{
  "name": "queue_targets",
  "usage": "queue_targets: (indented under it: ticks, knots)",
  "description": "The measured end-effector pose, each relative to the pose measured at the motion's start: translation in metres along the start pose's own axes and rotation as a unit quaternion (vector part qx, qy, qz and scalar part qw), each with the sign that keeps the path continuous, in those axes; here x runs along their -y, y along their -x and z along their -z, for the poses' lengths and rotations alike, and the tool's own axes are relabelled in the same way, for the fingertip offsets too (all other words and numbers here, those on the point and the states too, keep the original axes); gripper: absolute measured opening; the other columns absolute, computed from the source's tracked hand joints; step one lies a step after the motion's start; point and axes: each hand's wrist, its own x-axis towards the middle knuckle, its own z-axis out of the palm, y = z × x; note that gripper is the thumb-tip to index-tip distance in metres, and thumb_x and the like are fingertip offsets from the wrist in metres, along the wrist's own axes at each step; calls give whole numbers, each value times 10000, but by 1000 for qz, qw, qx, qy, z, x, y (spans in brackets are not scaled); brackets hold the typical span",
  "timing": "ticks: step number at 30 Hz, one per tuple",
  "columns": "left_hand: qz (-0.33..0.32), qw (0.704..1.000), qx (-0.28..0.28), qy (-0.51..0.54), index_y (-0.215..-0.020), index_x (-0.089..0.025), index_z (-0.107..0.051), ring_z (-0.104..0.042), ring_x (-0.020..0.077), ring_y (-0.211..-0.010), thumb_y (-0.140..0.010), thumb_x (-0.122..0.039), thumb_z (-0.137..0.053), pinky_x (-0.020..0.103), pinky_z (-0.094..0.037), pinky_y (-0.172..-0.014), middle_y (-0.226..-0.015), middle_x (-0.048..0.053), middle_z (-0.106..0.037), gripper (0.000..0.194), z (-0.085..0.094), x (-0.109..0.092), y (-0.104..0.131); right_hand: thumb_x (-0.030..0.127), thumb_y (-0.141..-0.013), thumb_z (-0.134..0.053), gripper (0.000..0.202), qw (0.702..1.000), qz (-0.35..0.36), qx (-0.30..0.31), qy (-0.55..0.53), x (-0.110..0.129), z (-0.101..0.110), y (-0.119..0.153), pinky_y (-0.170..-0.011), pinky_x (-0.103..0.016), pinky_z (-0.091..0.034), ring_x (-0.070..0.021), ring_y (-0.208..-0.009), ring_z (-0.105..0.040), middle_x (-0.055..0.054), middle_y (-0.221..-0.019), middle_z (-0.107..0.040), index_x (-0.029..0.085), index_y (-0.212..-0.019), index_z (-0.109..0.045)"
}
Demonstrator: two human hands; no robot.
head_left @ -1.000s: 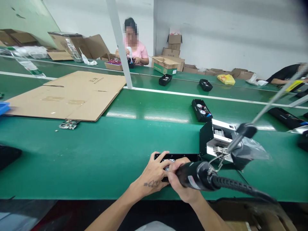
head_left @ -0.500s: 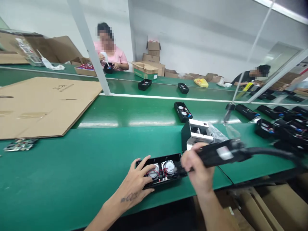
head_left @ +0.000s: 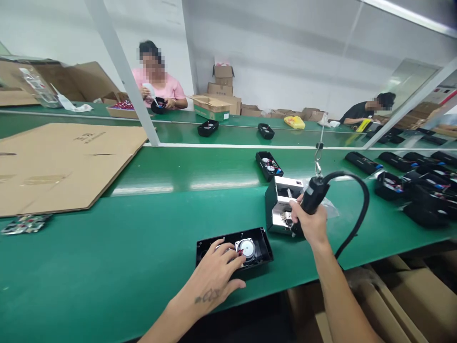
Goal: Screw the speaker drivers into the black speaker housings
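A black speaker housing [head_left: 264, 245] lies on the green bench in front of me, with one round silver speaker [head_left: 246, 249] plainly visible inside. My left hand [head_left: 219, 267] rests over its left half, fingers spread, hiding the other speaker and the wires. My right hand [head_left: 310, 219] is wrapped round a black electric screwdriver [head_left: 314, 194], held nearly upright at the screw feeder [head_left: 282, 205]. The tool's tip is down by the feeder's front; whether it touches a screw I cannot tell. A cable loops from the tool's top, which hangs from a metal hook [head_left: 317, 164].
Another open housing [head_left: 269, 166] sits behind the feeder. Several black housings [head_left: 428, 190] are piled at right. A cardboard sheet [head_left: 71, 166] and circuit boards [head_left: 26, 224] lie at left. Two people work across the bench. Cardboard boxes [head_left: 410, 295] stand below the bench edge.
My right hand has carried the screwdriver from the housing's right end to the screw feeder, turning it from nearly level to upright. My left hand has slid right across the housing.
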Motion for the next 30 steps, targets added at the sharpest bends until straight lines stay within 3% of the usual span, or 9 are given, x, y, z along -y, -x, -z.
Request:
queue_targets:
  ticks: [4,6,12,19,30]
  knots:
    - [18,998,29,-47,-1245,-236,-716,-694,321,-1163,-920,-616,-813,592,-436,-1173,-1100,36,-790,510,-11,-4,-6,398,-892,-867,330,993,-50,78,-68,7,8,36,-441,-278,-397,-115,-404,-481,97,-545,-537,209,-1037,-639]
    - [17,997,34,-67,-1195,-230,-723,-693,326,-1138,-904,-631,-823,581,-438,-1146,-1060,37,-794,506,-17,-5,-7,357,-935,-828,303,987,-49,84,-131,17,8,57,-445,-276,-397,-112,-408,-473,103,-565,-527,230,-1131,-636]
    - [2,993,19,-114,-1068,-236,-702,-693,286,-1053,-1016,-406,-770,493,-460,-1045,-892,12,-783,190,-31,-2,-9,237,-1017,-680,242,961,20,71,-268,41,-17,97,-442,-274,-391,-110,-421,-424,96,-600,-495,303,-1242,-619]
    - [-3,994,17,-111,-1012,-237,-682,-694,271,-1029,-998,-382,-795,478,-458,-1034,-837,-8,-770,185,-29,-3,-10,225,-1061,-636,195,953,43,105,-280,26,-48,109,-469,-254,-407,-102,-458,-455,95,-625,-483,314,-1234,-619]
    - [-2,994,19,-104,-1021,-237,-680,-694,282,-1033,-995,-369,-794,486,-447,-1028,-850,4,-770,177,-31,-3,-11,286,-1057,-677,155,963,35,121,-239,14,-59,112,-435,-240,-409,-101,-428,-466,103,-635,-504,299,-1164,-565]
